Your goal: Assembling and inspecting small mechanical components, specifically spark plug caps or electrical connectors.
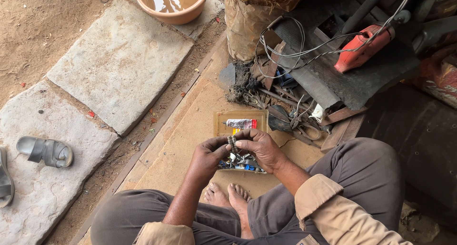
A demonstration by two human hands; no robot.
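I sit cross-legged on a wooden board (190,131), bare feet (228,197) tucked in front of me. My left hand (208,155) and my right hand (259,147) meet above a small box of mixed metal and blue parts (240,164). Both pinch one small grey metal part (232,141) between fingertips. Just beyond lies a shallow wooden tray (220,126) holding a small tube (241,123).
Scissors and pliers (300,121) lie in a tool pile at right, under a red power tool (362,47) with tangled wires (295,50). A basin of water (172,4) stands at the top. Stone slabs (119,59) and a grey sandal (45,151) lie at left.
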